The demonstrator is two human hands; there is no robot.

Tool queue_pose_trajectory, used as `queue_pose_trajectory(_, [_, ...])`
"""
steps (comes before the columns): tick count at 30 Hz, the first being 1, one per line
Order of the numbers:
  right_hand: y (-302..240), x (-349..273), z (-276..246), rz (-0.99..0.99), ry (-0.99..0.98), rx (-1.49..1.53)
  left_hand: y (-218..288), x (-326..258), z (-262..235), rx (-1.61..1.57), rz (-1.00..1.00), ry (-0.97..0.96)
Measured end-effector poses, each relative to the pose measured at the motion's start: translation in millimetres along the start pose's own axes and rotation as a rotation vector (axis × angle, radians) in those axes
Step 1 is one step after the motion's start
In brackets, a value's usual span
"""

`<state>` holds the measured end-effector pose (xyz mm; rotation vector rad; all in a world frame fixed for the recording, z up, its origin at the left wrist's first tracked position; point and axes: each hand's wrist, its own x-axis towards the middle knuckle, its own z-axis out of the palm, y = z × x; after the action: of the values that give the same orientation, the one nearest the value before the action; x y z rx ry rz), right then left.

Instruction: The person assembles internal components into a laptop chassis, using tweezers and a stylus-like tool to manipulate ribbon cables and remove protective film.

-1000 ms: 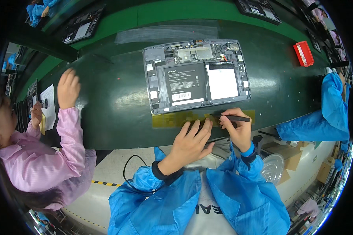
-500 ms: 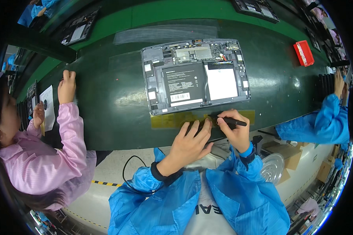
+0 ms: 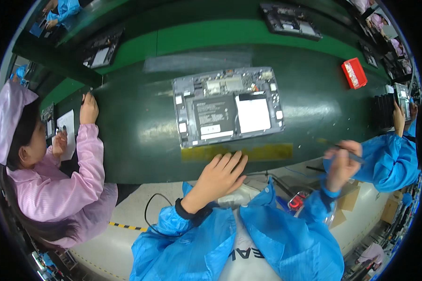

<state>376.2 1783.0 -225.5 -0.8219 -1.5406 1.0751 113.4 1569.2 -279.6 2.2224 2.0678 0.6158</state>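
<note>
An opened tablet [image 3: 227, 112] lies back-up on the dark green bench [image 3: 136, 140], showing a black battery, a white panel and circuit parts. My left hand [image 3: 222, 175] rests flat with fingers spread on the bench's near edge, just below a strip of yellow tape [image 3: 267, 152]. My right hand [image 3: 342, 161] is out to the right over the bench edge, blurred, and grips a thin dark pen-like tool [image 3: 354, 157]. Both forearms wear blue sleeves.
A person in pink [image 3: 47, 173] works at the left with a white sheet [image 3: 68, 131]. A person in blue [image 3: 394, 154] sits at the right near a black rack [image 3: 384, 110]. A small red tray [image 3: 354, 72] and other opened tablets [image 3: 290, 21] lie farther back.
My right hand has swung with the tool from the yellow tape in front of the tablet out to the right. My left hand has stayed near the bench edge.
</note>
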Motion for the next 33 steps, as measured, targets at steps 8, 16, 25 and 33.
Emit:
queue_pose_trajectory(8, [42,127,-18,0.041,-0.122,0.353,-32,120,-31,-0.057,-0.292,0.19])
queue_pose_trajectory(16, [77,160,136,0.344,-0.639,0.369,-47,144,-17,-0.06,-0.118,0.045])
queue_pose_trajectory(25, [91,153,178,0.151,-0.707,0.026,-60,148,-19,0.062,-0.015,-0.019])
queue_pose_trajectory(33, [90,150,180,0.117,-0.721,-0.026,-62,149,-21,0.05,0.006,-0.017])
